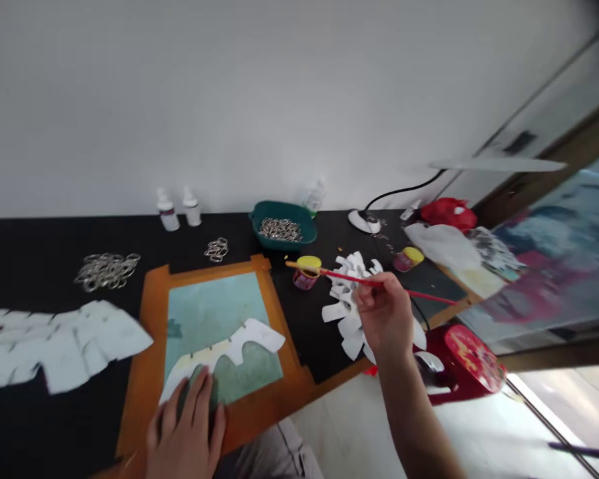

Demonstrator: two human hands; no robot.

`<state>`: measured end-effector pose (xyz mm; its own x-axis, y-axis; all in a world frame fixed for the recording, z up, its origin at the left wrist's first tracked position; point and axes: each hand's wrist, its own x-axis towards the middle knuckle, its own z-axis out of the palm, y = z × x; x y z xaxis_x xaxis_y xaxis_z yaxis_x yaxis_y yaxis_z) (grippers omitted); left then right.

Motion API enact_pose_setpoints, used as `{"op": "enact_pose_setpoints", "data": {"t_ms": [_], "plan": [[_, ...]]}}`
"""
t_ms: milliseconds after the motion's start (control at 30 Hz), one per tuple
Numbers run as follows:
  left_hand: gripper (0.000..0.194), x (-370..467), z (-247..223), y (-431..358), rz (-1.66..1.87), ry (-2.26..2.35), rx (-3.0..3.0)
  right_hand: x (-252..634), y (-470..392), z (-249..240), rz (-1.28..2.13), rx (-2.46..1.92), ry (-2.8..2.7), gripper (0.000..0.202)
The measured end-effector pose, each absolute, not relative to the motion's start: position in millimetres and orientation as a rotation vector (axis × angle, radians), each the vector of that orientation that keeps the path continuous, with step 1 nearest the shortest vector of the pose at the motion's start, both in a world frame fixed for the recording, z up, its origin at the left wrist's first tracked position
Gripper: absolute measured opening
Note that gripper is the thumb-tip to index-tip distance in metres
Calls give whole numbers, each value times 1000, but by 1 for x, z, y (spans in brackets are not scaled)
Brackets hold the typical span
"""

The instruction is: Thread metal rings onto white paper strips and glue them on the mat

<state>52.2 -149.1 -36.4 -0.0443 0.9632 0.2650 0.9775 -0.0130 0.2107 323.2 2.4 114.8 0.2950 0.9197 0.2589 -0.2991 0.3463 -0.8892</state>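
Observation:
My right hand (385, 309) pinches a long red-handled paintbrush (342, 275). The brush's yellowish tip lies over or just above a small jar (306, 279) with a yellow rim. My left hand (187, 419) rests flat with fingers stretched out, its fingertips on a white cut-out piece (239, 340). That piece has a scalloped edge and a yellowish strip along its upper left part. It lies on a pale green sheet (214, 299) inside an orange-brown frame (152, 319). Right of the jar, partly behind my right hand, is a pile of white cut pieces (349, 319).
A green basket (283, 241) of metal rings stands by the wall, near white bottles (168, 211). Ring piles (106, 271) and white cut-outs (70, 342) lie at left. A desk lamp (364, 221), a second jar (408, 259) and a red stool (472, 359) are at right.

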Motion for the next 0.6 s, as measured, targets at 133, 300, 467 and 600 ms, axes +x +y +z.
{"op": "enact_pose_setpoints", "data": {"t_ms": [133, 300, 467, 600], "plan": [[48, 55, -33, -146, -488, -2179, -2138, 294, -30, 73, 1142, -964, -1080, 15], [46, 55, -29, -145, -458, -2172, -2139, 266, -53, 30, 1228, -1069, -1206, 20], [44, 55, -29, -147, -433, -2175, -2139, 251, -56, 16, 1200, -1108, -1305, 22], [45, 55, -29, -146, -415, -2166, -2132, 247, -54, 10, 1198, -1134, -1374, 23]]}}
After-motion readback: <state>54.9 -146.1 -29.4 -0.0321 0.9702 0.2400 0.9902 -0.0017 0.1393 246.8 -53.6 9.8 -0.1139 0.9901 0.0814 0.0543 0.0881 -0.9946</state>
